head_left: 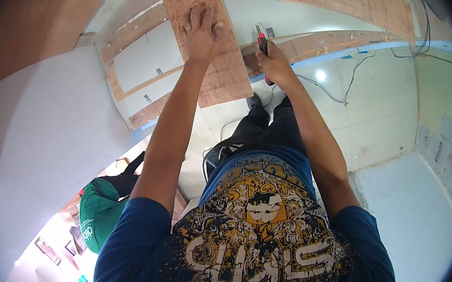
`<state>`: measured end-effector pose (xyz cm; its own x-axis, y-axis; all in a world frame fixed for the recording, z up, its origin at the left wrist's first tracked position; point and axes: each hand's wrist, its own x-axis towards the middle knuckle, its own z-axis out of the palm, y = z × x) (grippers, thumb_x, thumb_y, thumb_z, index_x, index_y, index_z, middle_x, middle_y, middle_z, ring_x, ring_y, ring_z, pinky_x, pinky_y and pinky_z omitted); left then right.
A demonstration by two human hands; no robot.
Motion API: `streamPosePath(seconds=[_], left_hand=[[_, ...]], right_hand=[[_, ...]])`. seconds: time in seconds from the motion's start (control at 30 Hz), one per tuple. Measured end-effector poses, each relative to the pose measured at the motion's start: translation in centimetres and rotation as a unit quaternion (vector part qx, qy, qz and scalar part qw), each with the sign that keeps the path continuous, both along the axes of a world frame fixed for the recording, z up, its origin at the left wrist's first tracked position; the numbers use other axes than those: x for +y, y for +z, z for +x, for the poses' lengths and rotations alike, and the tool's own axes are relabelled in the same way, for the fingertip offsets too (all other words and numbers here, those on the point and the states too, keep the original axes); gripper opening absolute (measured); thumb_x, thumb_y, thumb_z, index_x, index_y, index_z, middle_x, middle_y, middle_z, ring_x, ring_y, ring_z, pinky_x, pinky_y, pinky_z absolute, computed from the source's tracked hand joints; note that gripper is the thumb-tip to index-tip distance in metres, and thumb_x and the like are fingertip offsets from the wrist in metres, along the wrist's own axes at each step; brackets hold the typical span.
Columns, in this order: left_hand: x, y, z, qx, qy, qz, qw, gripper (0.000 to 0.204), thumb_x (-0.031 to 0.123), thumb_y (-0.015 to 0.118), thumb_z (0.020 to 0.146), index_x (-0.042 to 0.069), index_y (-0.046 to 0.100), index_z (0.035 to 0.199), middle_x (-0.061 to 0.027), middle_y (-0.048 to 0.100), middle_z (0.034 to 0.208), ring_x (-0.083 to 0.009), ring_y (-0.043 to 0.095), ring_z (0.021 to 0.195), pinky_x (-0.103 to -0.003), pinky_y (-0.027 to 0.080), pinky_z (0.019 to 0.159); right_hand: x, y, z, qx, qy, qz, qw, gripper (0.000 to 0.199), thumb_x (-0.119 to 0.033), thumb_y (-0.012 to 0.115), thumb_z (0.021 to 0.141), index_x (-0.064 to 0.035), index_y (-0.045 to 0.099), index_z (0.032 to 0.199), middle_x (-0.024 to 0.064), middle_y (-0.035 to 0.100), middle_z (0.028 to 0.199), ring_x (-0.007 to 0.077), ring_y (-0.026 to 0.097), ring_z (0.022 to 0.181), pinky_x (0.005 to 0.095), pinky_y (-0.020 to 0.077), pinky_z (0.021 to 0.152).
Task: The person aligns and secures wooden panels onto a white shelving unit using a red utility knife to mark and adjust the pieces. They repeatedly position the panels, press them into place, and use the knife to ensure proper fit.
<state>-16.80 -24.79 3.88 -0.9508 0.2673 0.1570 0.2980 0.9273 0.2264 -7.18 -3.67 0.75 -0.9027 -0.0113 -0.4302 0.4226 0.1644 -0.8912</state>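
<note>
The left hand (pixel 200 33) lies flat with fingers spread on a plywood strip (pixel 205 33) held against the wall framing, while the right hand (pixel 273 63), just beside the strip's right edge, grips a red-and-black utility knife (pixel 262 40).

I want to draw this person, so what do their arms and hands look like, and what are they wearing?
Both arms are bare from the short blue sleeves down. The left hand and right hand wear no gloves, and no watch or rings show. The blue shirt has a big yellow, black and white picture on the front.
</note>
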Motion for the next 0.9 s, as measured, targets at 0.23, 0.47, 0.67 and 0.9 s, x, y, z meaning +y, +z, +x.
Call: streamPosePath(seconds=[0.23,0.47,0.67,0.9], left_hand=[[1.1,-4.1,-1.2,0.003,0.023,-0.074,0.997,0.063,0.043,0.041,0.103,0.014,0.042,0.159,-0.0217,0.026,0.166,-0.0510,0.018,0.150,-0.068,0.011,0.117],[1.1,-3.6,-1.2,-0.008,0.014,-0.090,0.996,0.062,0.041,0.042,0.104,0.013,0.041,0.159,-0.0223,0.025,0.165,-0.0540,0.016,0.149,-0.069,0.012,0.116],[1.1,-2.9,-1.4,-0.030,0.022,-0.118,0.992,0.061,0.044,0.039,0.107,0.019,0.035,0.162,-0.0174,0.022,0.165,-0.0439,0.017,0.150,-0.065,0.015,0.117],[0.9,-3.7,-1.6,0.000,0.023,-0.097,0.995,0.057,0.043,0.044,0.106,0.019,0.043,0.158,-0.0175,0.028,0.163,-0.0467,0.020,0.148,-0.064,0.017,0.116]], right_hand=[[-0.6,-0.1,0.2,0.152,0.018,0.074,0.985,0.034,-0.022,0.055,0.102,0.0046,0.055,0.124,0.0342,0.064,0.115,0.0513,0.060,0.111,0.0560,0.0476,0.094],[-3.2,2.4,-1.7,0.159,0.002,0.107,0.981,0.037,-0.027,0.046,0.105,0.0073,0.055,0.116,0.0317,0.068,0.098,0.0527,0.065,0.096,0.0574,0.0516,0.086],[-5.5,2.7,-4.5,0.138,0.010,0.156,0.978,0.034,-0.023,0.047,0.103,0.0095,0.056,0.107,0.0333,0.069,0.096,0.0512,0.067,0.092,0.0583,0.0530,0.085],[-6.5,3.3,-5.4,0.107,0.103,0.282,0.948,0.029,-0.017,0.050,0.101,0.0106,0.057,0.108,0.0277,0.067,0.097,0.0460,0.071,0.090,0.0513,0.0587,0.085]])
